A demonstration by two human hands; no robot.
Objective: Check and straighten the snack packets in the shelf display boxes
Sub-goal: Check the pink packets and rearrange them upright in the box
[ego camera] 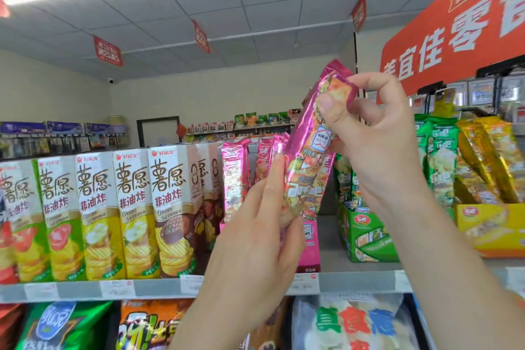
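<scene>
Head view: a person stands before a shop shelf with one pink snack packet (309, 150) raised clear of its pink display box (309, 253), which sits at 6 o'clock from the packet on the shelf (159, 288). The packet is long and narrow and leans with its top toward 1 o'clock. The right hand (377, 136) pinches the crimped top seal between thumb and forefinger, with the remaining fingers loosely curled and free. The left hand (264, 224) holds the lower end, its fingers nearly straight along the packet's 9 o'clock edge and the thumb closing on the other side (the very bottom of the packet is hidden behind this hand). More pink packets (235, 176) stand upright in the same box at 9 o'clock from the held one. A green display box (366, 239) lies at 4 o'clock and a yellow display box (488, 230) farther out at 3 o'clock, both holding leaning packets. Tall crisp cartons (136, 207) line the shelf at 9 o'clock. The glossy film will probably be light, slippery and easily creased, and its contents likely brittle, so the flat end seals are the safer places to hold and squeezing the middle is best avoided. Sliding it back upright beside its neighbours seems the fitting next step.
</scene>
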